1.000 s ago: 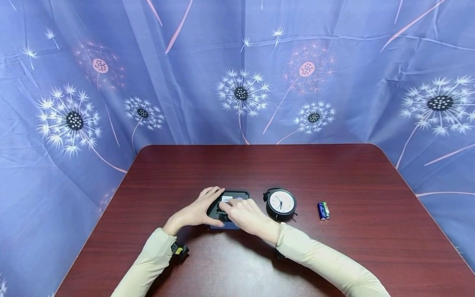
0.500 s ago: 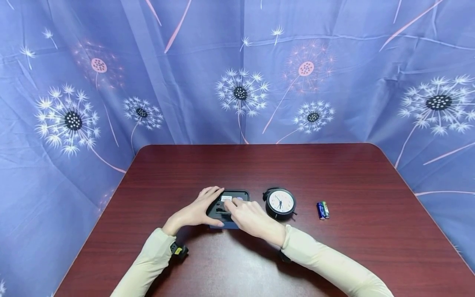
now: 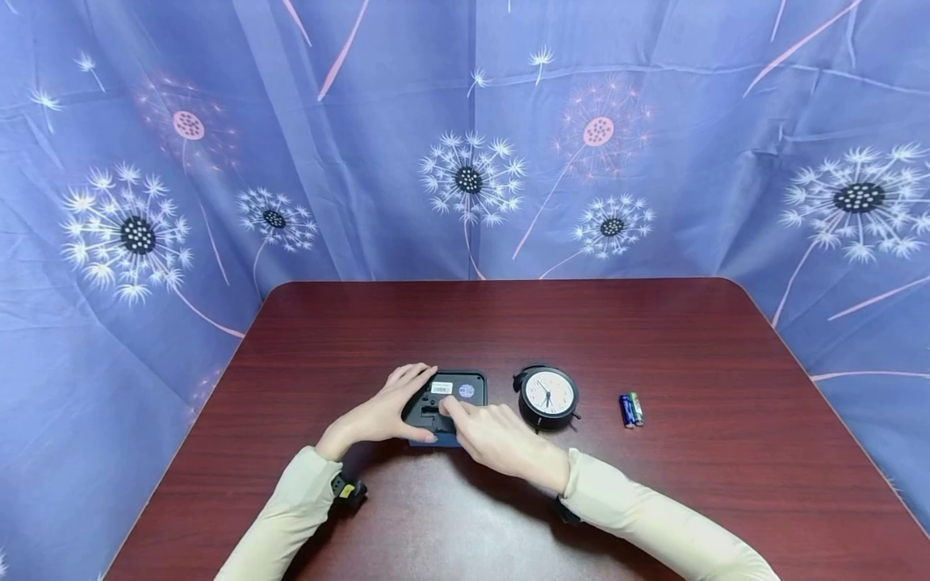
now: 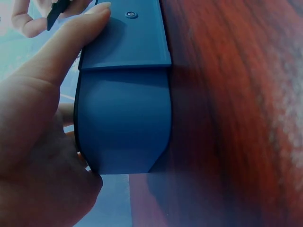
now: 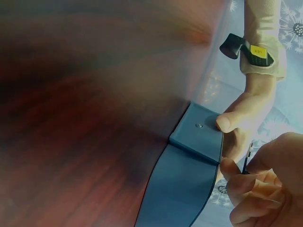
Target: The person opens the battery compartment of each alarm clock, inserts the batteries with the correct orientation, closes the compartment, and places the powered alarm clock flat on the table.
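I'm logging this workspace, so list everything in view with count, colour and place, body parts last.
Device: 1, blue with a black upper side, on the table, left of the clock
Label: 1, white, on the device's black side
Round sticker: 1, purple, right of the label
Small piece: 1, black, in the right hand
Alarm clock: 1, black with a white face, right of the device
Batteries: 2, one blue, one mostly green, side by side right of the clock
Table: 1, dark red-brown, under everything
Curtain: blue-violet, dandelion print, behind the table; panel count unclear
Wrist cameras: 2, black, one per wrist
Sleeves: 2, cream, on both arms
Left hand: 1, bare, gripping the device's left end
Right hand: 1, bare, pinching the small piece
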`<control>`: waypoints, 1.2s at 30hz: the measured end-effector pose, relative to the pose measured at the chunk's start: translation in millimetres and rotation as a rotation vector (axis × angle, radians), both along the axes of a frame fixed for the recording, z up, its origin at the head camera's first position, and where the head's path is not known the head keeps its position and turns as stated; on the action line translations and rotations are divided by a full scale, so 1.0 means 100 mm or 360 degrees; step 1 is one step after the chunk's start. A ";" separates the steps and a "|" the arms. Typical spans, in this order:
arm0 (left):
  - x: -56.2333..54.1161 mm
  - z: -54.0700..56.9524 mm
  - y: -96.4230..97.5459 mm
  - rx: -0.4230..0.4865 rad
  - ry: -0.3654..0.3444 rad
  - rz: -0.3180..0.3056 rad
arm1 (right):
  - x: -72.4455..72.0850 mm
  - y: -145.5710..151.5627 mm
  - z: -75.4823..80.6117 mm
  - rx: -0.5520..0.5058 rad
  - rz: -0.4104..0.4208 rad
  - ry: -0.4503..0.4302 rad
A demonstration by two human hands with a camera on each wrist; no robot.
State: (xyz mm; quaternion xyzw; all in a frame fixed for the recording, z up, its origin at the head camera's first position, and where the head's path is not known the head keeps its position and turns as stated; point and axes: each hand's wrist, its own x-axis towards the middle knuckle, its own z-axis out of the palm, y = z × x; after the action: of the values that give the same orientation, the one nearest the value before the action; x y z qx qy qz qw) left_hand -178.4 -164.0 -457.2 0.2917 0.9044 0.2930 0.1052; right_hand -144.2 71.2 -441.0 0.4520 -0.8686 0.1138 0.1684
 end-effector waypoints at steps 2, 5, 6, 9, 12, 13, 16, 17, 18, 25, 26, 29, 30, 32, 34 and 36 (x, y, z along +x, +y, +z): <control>0.00 0.01 0.00 0.0000 0.0007 0.0001 | 0.01 0.01 0.00 0.0004 -0.0008 0.0013; 0.00 0.01 0.00 -0.0003 0.0025 -0.0004 | 0.03 0.02 0.00 0.0026 -0.0014 0.0034; 0.00 0.01 0.00 -0.0001 0.0029 -0.0007 | 0.04 0.03 0.00 0.0033 -0.0008 0.0040; 0.00 0.01 0.00 0.0007 0.0041 -0.0013 | 0.07 0.04 -0.01 0.0044 0.0021 0.0049; 0.01 0.01 0.00 0.0010 0.0016 -0.0007 | 0.10 0.06 -0.01 0.0042 0.0068 0.0028; 0.01 0.01 0.00 0.0007 0.0013 -0.0005 | 0.11 0.06 -0.02 0.0040 0.0082 0.0014; 0.02 0.01 0.00 -0.0001 0.0005 0.0002 | 0.13 0.07 -0.02 0.0044 0.0119 -0.0020; 0.02 0.01 0.01 -0.0001 0.0014 0.0003 | 0.14 0.07 -0.02 0.0050 0.0129 -0.0026; 0.02 0.01 0.01 0.0001 0.0016 0.0006 | 0.15 0.08 -0.02 0.0058 0.0138 -0.0035; 0.02 0.02 0.01 -0.0005 0.0007 0.0021 | 0.20 0.10 -0.04 0.0204 0.0201 -0.0095; 0.02 0.01 0.01 -0.0007 0.0008 0.0021 | 0.21 0.10 -0.05 0.0232 0.0209 -0.0110; 0.01 -0.01 0.01 -0.0012 0.0012 0.0020 | 0.22 0.11 -0.06 0.0326 0.0219 -0.0170; 0.01 -0.01 0.01 -0.0014 0.0013 0.0019 | 0.23 0.12 -0.06 0.0359 0.0220 -0.0182; 0.01 -0.01 0.01 -0.0016 0.0020 0.0016 | 0.24 0.12 -0.06 0.0413 0.0215 -0.0196; 0.01 -0.01 0.01 -0.0009 0.0017 0.0015 | 0.24 0.12 -0.06 0.0445 0.0206 -0.0192; 0.01 0.00 0.01 -0.0005 0.0022 0.0016 | 0.24 0.12 -0.06 0.0471 0.0201 -0.0180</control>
State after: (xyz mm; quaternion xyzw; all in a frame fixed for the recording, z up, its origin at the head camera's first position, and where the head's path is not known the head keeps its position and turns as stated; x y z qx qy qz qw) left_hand -176.9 -162.7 -457.5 0.2888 0.9070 0.2903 0.0980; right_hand -119.9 83.3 -447.1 0.5184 -0.8538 0.0203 0.0434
